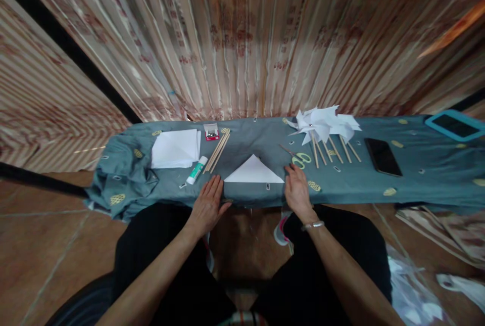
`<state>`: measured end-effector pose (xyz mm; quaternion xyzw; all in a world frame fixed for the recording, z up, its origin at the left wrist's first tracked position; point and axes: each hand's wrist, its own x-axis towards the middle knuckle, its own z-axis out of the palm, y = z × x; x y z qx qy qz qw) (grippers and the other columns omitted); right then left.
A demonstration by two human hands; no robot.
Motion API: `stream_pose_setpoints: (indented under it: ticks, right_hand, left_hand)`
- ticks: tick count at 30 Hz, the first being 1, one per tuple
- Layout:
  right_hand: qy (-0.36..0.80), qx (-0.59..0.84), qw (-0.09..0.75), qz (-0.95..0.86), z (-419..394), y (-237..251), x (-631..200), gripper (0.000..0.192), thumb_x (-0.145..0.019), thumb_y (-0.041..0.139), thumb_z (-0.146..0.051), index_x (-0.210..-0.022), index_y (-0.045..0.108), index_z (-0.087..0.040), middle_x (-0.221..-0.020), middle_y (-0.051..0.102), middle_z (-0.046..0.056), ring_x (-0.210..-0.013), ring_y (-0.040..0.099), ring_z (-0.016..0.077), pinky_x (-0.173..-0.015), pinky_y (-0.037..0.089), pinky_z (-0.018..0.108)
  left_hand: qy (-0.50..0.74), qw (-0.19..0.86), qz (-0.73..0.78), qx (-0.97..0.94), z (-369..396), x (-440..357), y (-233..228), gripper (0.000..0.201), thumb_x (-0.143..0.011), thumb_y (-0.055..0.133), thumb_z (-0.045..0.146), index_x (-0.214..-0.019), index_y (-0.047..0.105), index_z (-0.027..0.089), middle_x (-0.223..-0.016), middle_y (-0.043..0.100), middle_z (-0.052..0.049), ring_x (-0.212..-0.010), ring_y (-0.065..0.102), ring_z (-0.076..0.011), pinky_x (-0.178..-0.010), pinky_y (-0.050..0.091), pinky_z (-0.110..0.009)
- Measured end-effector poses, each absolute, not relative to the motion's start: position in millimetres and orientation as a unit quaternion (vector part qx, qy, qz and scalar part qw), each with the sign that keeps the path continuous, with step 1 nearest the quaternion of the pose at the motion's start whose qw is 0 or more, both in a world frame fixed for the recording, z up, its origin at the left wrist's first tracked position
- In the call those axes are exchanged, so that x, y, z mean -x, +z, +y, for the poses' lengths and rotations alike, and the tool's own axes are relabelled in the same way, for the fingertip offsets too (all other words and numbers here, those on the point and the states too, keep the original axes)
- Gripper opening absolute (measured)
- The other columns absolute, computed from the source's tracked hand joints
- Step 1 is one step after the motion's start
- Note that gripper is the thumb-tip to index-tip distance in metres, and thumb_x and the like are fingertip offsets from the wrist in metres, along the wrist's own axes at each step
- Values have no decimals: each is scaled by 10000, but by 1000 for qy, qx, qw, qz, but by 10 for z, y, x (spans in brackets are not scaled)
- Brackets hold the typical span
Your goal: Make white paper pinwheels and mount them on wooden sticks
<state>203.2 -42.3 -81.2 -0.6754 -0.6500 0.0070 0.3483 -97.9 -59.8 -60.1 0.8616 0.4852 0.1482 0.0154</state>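
A white sheet of paper folded into a triangle lies between my hands, its point facing away from me and its long edge towards me. My left hand rests flat by the triangle's left corner, fingers stretched out and thumb apart, holding nothing. At the right corner lies my right hand, its fingers extended on the cloth and nothing visible in them. Just beyond its fingertips are scissors with pale green handles. A glue stick and several thin wooden sticks lie beyond my left hand.
A stack of white paper and a small red-and-white box of metal pins are at the left. Several paper pinwheels on sticks lie at the back right, beside a black phone and a blue-framed tablet. A curtain hangs behind.
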Motion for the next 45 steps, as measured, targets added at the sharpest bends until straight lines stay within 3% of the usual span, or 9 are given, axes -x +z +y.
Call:
stream_pose_setpoints:
  ticks: [5,10,13,19,26,28,34,39,45]
  right_hand:
    - [63,681,304,-664,-295,-667,-1878,395,-932,464,-336,-1237,584,-116,-1328,560,204,-1274,485,282,-1022,408,488]
    - [142,670,338,-646,-179,-598,-1729,191,-782,639,-193,-959,700,-155,-1288,606,167,-1201,563,279,-1014,423,451]
    - [157,654,372,-639,-154,-537,-1707,83,-761,628,-165,-817,689,-171,-1242,640,143,-1145,605,246,-1006,436,401]
    - [169,616,471,-609,-252,-238,-1734,118,-825,582,-294,-814,649,-198,-1225,653,120,-1112,627,230,-1001,437,414]
    - [98,538,456,-702,-492,31,-1498,138,-903,535,-276,-877,650,-202,-1374,548,137,-1307,483,241,-1060,395,438]
    - [70,517,428,-738,-531,34,-1424,150,-922,514,-261,-896,651,-206,-1390,538,128,-1345,441,239,-1079,378,463]
    - [80,490,402,-769,-573,48,-1429,182,-886,591,-348,-988,660,-213,-1373,562,129,-1309,490,256,-1062,409,475]
    - [79,592,419,-684,-394,37,-1856,273,-951,448,-335,-1048,668,-207,-1287,629,119,-1198,591,228,-1026,452,417]
    - [-25,757,171,-631,-66,-167,-2361,333,-877,445,-125,-1155,626,-93,-1184,674,202,-1083,647,262,-938,474,372]
  left_hand:
    - [254,68,509,-820,-612,879,-531,577,-949,420,398,-1445,339,116,-1511,363,-220,-1432,303,-304,-1137,297,-543]
    - [334,204,540,-745,-539,762,-519,537,-930,446,411,-1378,443,115,-1428,466,-212,-1348,433,-289,-1127,333,-503]
    - [383,296,555,-677,-486,693,-517,529,-894,505,434,-1338,490,147,-1413,498,-185,-1340,444,-292,-1137,304,-524]
    - [518,497,575,-394,-349,506,-359,606,-861,569,399,-1404,381,204,-1509,395,-150,-1388,396,-239,-1125,351,-421]
    - [503,759,375,-176,-264,374,87,565,-863,413,653,-1177,552,205,-1258,613,-157,-1077,651,-293,-891,525,-511]
    - [515,769,346,-156,-226,337,167,528,-838,473,631,-1105,591,191,-1119,681,-133,-1016,669,-307,-860,530,-527]
    - [537,742,381,-125,-102,252,174,236,-711,599,163,-942,637,132,-846,738,-86,-861,706,-256,-863,548,-414]
    - [549,714,398,-175,-85,291,97,180,-680,661,187,-852,671,136,-789,737,-72,-854,709,-257,-808,569,-383]
    - [576,669,412,-224,-108,362,87,266,-604,762,212,-841,680,122,-817,746,-92,-877,708,-278,-786,572,-374]
